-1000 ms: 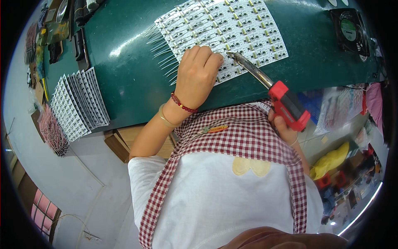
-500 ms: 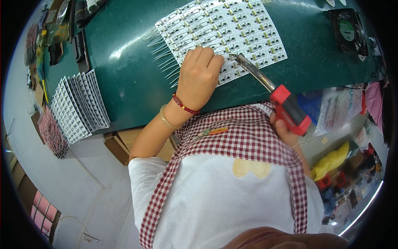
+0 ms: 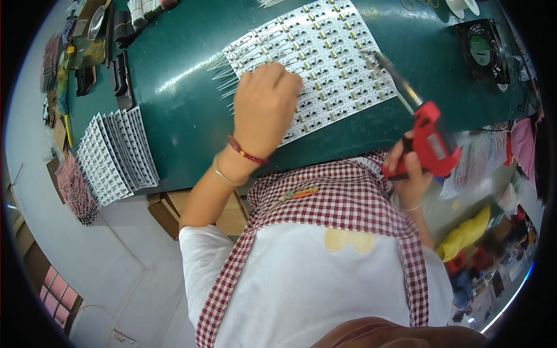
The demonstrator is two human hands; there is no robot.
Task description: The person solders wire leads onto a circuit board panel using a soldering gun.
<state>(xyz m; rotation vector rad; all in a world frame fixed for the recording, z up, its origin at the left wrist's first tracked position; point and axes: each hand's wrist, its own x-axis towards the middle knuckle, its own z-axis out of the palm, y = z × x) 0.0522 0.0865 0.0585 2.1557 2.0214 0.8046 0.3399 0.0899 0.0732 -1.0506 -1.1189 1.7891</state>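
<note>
A large white panel of small circuit boards point(image 3: 342, 72) lies on the green tabletop, with thin pale wires point(image 3: 223, 65) sticking out past its left edge. My left hand point(image 3: 264, 110) rests on the panel's left part, its fingers curled and pressed together. Whatever they pinch is hidden beneath the hand. In my right hand point(image 3: 413, 177) is a red-and-black soldering gun point(image 3: 435, 142), gripped by its handle. Its metal tip hovers near the panel's right side, apart from my left hand. Motion blurs the gun slightly.
At the left table edge stands a stack of similar board panels point(image 3: 119, 156), beside a bundle of reddish wires point(image 3: 76, 191). A black fan point(image 3: 481, 51) sits at the far right, near a white spool point(image 3: 463, 7). Dark-handled tools point(image 3: 120, 78) lie at the back left.
The soldering gun has swung right, away from my left fingers, its tip leaving the spot beside them. My left hand has shifted slightly left. The panel sits a little closer to me.
</note>
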